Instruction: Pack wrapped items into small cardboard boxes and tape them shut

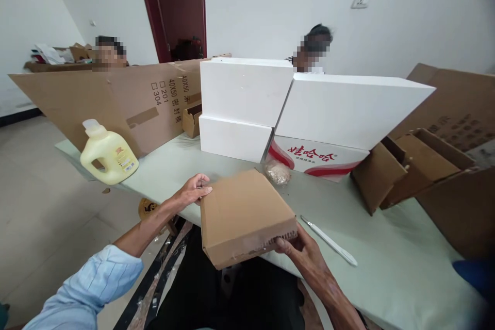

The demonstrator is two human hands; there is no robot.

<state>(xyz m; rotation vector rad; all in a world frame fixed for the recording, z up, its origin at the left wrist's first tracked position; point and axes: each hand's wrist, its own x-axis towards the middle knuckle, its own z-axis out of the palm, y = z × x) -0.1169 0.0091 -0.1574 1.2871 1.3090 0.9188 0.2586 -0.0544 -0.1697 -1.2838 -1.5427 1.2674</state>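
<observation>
A closed brown cardboard box (247, 211) is held tilted over the near edge of the table, its near side hanging above my lap. My left hand (194, 191) grips its far left side, the thumb on the edge and the fingers curled, partly hidden. At the near right corner, my right hand (299, 247) is wrapped around the box, thumb on the front side and the other fingers mostly out of sight. Dark printing and clear tape show on that front side. To the right of the box, a white-handled scalpel-like knife (328, 240) lies on the table.
Stacked white boxes (240, 93) and a red-and-white carton (320, 157) stand behind, near a clear plastic bundle (277, 172). A yellow detergent jug (108, 154) is at left, open cardboard boxes (410, 165) at right. Two people are beyond a large cardboard panel (116, 103) and the boxes.
</observation>
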